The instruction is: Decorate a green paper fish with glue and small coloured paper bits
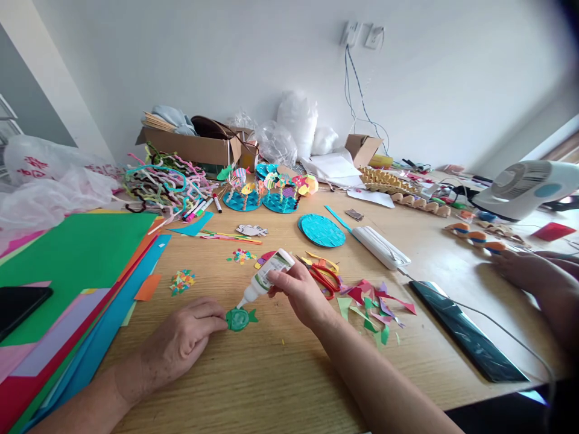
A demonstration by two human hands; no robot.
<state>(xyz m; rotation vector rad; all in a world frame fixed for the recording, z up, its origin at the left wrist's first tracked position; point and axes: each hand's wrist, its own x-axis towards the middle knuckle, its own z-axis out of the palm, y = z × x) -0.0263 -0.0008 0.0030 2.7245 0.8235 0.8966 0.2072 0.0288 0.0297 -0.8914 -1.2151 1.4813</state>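
A: Nearest first. Left hand?
B: Left hand [183, 337] low on the table [203, 398], fingers curled close together, tips at the left edge of the green paper fish [238, 320]. Pinching or just pressing, can't tell.
A: Right?
B: Right hand [304, 292] wrapped round a white glue bottle [265, 278], tilted, nozzle down at the fish. Fish lies flat between the hands, whitish smear on its body.
A: Around that?
B: Loose paper scraps [362, 292] right of the right hand, confetti pile [182, 281] beyond the left. Stacked coloured sheets [108, 247] along the left. Red-handled scissors [322, 275] just beyond the right wrist; someone else's hand [520, 268] far right.
A: Farther?
B: Overlapping blue discs [323, 230], then tangled pipe cleaners [172, 181], cardboard box [185, 144] behind, wall last.
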